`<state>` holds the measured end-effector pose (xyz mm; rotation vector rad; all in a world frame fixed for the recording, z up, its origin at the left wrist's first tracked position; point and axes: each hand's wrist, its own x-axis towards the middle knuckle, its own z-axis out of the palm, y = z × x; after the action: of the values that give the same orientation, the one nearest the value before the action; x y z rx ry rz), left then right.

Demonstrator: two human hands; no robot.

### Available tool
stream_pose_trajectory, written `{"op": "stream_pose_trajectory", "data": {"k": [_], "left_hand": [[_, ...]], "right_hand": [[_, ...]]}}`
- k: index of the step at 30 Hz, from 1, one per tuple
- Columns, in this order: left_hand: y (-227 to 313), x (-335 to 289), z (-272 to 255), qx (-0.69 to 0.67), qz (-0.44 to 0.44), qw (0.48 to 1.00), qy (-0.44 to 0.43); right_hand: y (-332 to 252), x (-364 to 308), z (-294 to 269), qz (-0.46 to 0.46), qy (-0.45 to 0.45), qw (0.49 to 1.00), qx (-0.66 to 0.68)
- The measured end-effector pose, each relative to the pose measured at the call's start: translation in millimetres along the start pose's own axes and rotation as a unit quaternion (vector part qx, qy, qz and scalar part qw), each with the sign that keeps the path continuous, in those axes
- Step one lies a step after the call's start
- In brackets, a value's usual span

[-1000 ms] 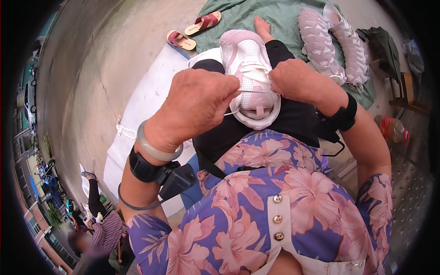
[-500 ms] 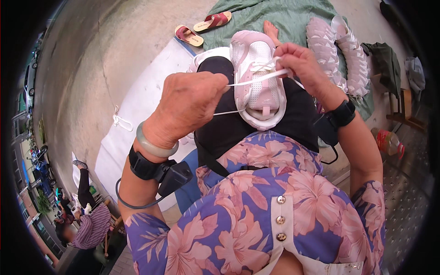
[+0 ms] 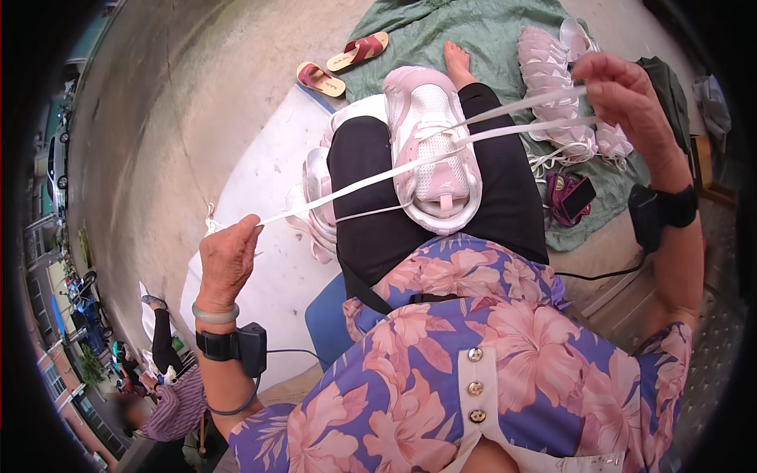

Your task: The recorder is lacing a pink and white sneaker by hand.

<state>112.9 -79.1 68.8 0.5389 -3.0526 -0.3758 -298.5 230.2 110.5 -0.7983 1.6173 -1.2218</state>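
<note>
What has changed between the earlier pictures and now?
The left hand swung left and back; the right hand went right and forward. The white lace now stretches longer between them. Both hands still pinch it; the pink-and-white shoe stays put, toe forward.

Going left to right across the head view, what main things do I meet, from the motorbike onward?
Motorbike, left hand, nearer sandal, lap sneaker, right hand.
</note>
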Motion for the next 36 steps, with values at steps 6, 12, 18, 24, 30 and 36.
{"op": "stream_pose_trajectory", "data": {"k": [6,12,18,24,30,36], "left_hand": [[-101.6,-30.0,7.5,0.049,-0.116,0.992,-0.017],[-151.6,-63.8,17.0,0.008,-0.223,0.973,-0.052],[-177.7,-78.4,2.7,-0.295,-0.421,0.857,-0.020],[-202.6,-59.4,-53.2,-0.285,-0.446,0.847,0.048],[-187.4,-37.4,-89.1,-0.199,-0.476,0.851,0.101],[-95.9,26.4,2.8,-0.285,-0.435,0.820,-0.239]], "right_hand": [[47.4,-53.7,-50.0,0.084,0.030,0.949,-0.302],[78.1,-138.0,-68.7,-0.097,0.206,0.837,-0.497],[98.0,-175.5,-97.3,0.003,0.270,0.806,-0.526],[38.5,-169.8,-125.8,0.019,0.218,0.872,-0.438],[-11.0,-146.7,-146.8,0.242,0.121,0.933,-0.238],[43.8,-120.9,-81.6,0.362,0.169,0.910,-0.114]]}}
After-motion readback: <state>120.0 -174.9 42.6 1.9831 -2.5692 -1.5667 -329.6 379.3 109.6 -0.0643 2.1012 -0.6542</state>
